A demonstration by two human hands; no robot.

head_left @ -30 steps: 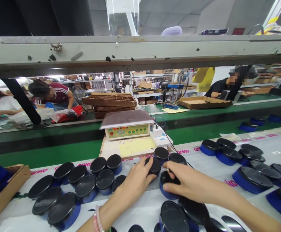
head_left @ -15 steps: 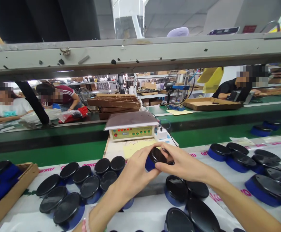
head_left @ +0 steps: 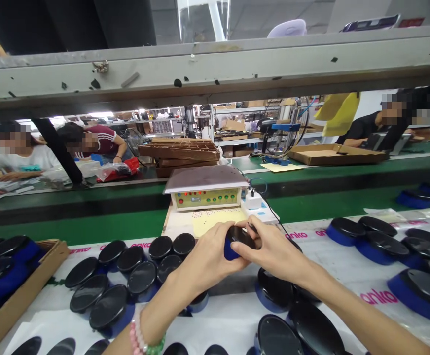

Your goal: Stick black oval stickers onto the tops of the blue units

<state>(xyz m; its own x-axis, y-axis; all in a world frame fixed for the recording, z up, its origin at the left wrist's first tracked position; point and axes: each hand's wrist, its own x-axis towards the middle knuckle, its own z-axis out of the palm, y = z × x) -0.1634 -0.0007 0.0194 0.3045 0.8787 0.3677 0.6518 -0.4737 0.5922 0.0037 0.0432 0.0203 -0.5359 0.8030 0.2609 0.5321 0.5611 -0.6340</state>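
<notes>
Between both hands, near the middle of the view, is a round piece with a glossy black top and a blue side (head_left: 231, 249). My left hand (head_left: 211, 254) wraps its left side, fingers curled over the far edge. From the right, my right hand (head_left: 270, 246) grips the same piece, thumb on its black top. A bead bracelet (head_left: 138, 335) circles my left wrist. More black-topped blue pieces stand in a group (head_left: 142, 278) left of my hands, and others (head_left: 274, 288) lie just below my right hand.
A cardboard box (head_left: 22, 296) of similar pieces is at the left. Behind the hands sits a control unit (head_left: 207, 197) with lit buttons. A metal beam (head_left: 237, 64) crosses above. Further pieces (head_left: 381, 246) stand at right. Co-workers sit across the green belt (head_left: 126, 222).
The view has shifted slightly, moving the background. Both hands still hold the round piece, which shows a little more of its black top. More of the bracelet is visible.
</notes>
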